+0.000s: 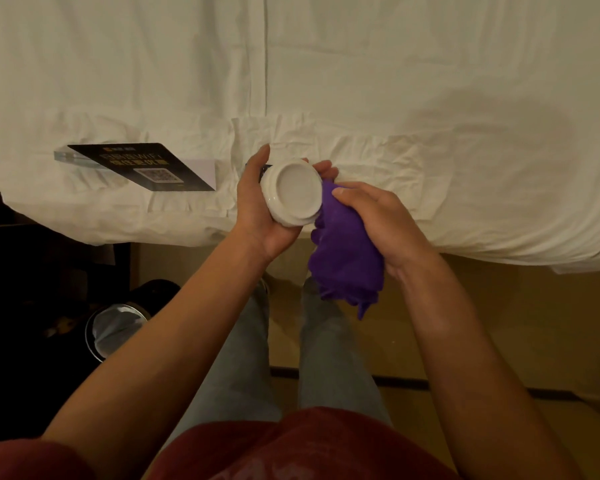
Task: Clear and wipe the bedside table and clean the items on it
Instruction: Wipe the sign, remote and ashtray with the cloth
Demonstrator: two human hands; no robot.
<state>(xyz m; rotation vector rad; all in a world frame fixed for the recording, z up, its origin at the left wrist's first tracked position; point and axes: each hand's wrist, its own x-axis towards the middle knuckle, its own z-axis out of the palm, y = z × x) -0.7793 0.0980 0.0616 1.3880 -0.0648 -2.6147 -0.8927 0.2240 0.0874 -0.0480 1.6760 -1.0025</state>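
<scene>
Hands meet just in front of the bed's near edge, over the strip of tan floor [499, 323] between you and the mattress. Your left hand [262, 216] grips a white ceramic dish [293, 194] turned so its round, ringed base faces the camera; the thumb runs up its left side and the fingers curl round the far rim. Your right hand [378, 223] is closed round a bunched purple cloth [347, 258], the thumb pressing the cloth against the dish's right edge, with the loose end of the cloth hanging down below your wrist.

On the white bedding [395, 98], left of your hands and well apart from the dish, lies a black WiFi card with a QR code in a clear acrylic stand [146, 166], close to the bed's near edge. A small dark item shows just behind your left thumb; you cannot tell what it is.

To your lower left, a lined waste bin [115, 327] stands in deep shadow beside a dark piece of furniture [49, 237], tight against your left forearm's side. Your legs in light jeans [326, 358] stand close to the bed. Open floor lies to your right, bounded by a dark strip [413, 382] crossing behind your right leg.
</scene>
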